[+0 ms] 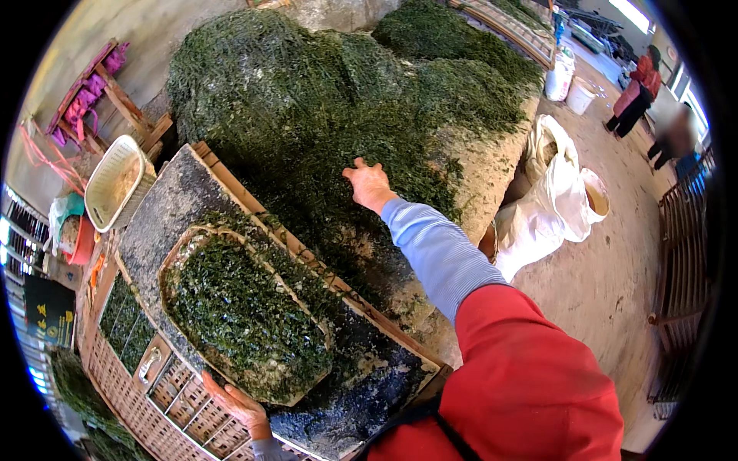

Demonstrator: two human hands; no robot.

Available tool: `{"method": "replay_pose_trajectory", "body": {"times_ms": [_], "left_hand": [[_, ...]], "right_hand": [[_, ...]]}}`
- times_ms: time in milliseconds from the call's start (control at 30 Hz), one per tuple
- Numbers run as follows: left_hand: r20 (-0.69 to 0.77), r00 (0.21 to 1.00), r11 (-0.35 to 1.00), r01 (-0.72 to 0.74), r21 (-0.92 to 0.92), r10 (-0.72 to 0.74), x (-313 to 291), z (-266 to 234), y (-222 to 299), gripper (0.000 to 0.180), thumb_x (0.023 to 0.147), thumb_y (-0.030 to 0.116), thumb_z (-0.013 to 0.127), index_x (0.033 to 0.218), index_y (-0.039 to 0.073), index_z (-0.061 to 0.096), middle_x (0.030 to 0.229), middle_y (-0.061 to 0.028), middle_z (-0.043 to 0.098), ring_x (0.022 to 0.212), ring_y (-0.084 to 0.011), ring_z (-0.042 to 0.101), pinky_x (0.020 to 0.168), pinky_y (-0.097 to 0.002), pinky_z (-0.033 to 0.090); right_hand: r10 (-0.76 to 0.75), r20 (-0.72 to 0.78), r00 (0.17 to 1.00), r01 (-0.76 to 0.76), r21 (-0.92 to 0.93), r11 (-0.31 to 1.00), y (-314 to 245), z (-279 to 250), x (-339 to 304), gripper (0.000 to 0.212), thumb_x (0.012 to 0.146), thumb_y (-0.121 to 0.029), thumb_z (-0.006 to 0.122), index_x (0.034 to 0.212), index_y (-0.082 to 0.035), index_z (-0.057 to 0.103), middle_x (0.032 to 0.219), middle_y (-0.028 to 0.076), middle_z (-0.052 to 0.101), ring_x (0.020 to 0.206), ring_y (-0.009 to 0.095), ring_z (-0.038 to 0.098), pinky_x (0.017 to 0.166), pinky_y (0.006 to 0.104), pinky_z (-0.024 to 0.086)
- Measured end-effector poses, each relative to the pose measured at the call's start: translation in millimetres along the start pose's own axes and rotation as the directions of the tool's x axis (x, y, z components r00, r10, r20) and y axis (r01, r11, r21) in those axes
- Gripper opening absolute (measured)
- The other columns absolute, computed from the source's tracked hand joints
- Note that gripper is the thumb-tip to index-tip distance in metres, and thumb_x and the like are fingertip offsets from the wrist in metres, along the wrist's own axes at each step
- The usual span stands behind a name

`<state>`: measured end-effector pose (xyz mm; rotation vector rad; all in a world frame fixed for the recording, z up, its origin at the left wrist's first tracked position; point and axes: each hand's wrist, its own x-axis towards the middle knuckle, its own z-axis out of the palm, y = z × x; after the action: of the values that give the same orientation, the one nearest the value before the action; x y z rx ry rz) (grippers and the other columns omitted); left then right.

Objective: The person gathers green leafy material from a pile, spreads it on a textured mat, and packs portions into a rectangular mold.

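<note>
My right hand (367, 185) reaches out over a large heap of dark green, stringy plant matter that looks like seaweed (261, 84). Its fingers are apart, and nothing shows in them. Near the bottom, my left hand (240, 407) lies with its fingers stretched out along the near edge of a dark, worn board (154, 215). Just beyond that hand, the board carries a long tray-like form with a pale rim (329, 338), filled with chopped green matter (242, 303). A wooden strip (296, 250) runs between the board and the heap.
A woven rack (115, 376) with a metal handle lies at lower left. A pale plastic basket (119, 184) stands beside a wooden stool (104, 92) with purple cloth. White sacks (538, 207) sit on the floor at right. Two people (638, 88) are farther back, near white buckets (580, 96).
</note>
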<state>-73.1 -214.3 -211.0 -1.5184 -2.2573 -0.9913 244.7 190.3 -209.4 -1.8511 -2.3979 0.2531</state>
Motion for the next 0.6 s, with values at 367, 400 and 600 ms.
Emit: {"method": "replay_pose_trajectory", "body": {"times_ms": [367,400,600], "left_hand": [[-0.021,0.998,0.999,0.053,0.007,-0.053,-3.9,0.5,-4.9,0.048,0.098,0.028,0.028,0.135,-0.003,0.032,0.136,-0.0235,0.035,0.127,-0.0381,0.032,0.106,-0.0439,0.024],[-0.010,0.999,0.999,0.046,0.025,-0.046,-4.6,-0.4,-8.0,0.048,0.098,0.028,0.027,0.135,-0.003,0.033,0.137,-0.0236,0.034,0.127,-0.0379,0.031,0.106,-0.0436,0.024],[-0.036,0.998,0.999,0.041,-0.016,-0.041,-7.9,7.9,-18.8,0.046,0.097,0.026,0.030,0.133,-0.002,0.035,0.135,-0.0236,0.036,0.127,-0.0381,0.032,0.106,-0.0424,0.025]], "right_hand": [[-0.139,-0.173,0.975,0.203,0.440,0.875,-8.6,-127.8,-22.8,0.058,0.056,-0.015,0.072,0.113,-0.010,0.062,0.099,0.017,0.061,0.082,0.027,0.063,0.078,0.0331,0.052],[-0.155,-0.148,0.977,0.208,0.479,0.853,-11.0,-139.0,-27.7,0.059,0.055,-0.016,0.072,0.113,-0.008,0.062,0.099,0.016,0.060,0.077,0.026,0.063,0.075,0.0316,0.052],[-0.235,-0.363,0.902,0.376,0.387,0.842,-33.7,-198.7,-44.1,0.053,0.059,-0.007,0.071,0.111,-0.012,0.063,0.101,0.016,0.060,0.067,0.019,0.061,0.059,0.0280,0.054]]}}
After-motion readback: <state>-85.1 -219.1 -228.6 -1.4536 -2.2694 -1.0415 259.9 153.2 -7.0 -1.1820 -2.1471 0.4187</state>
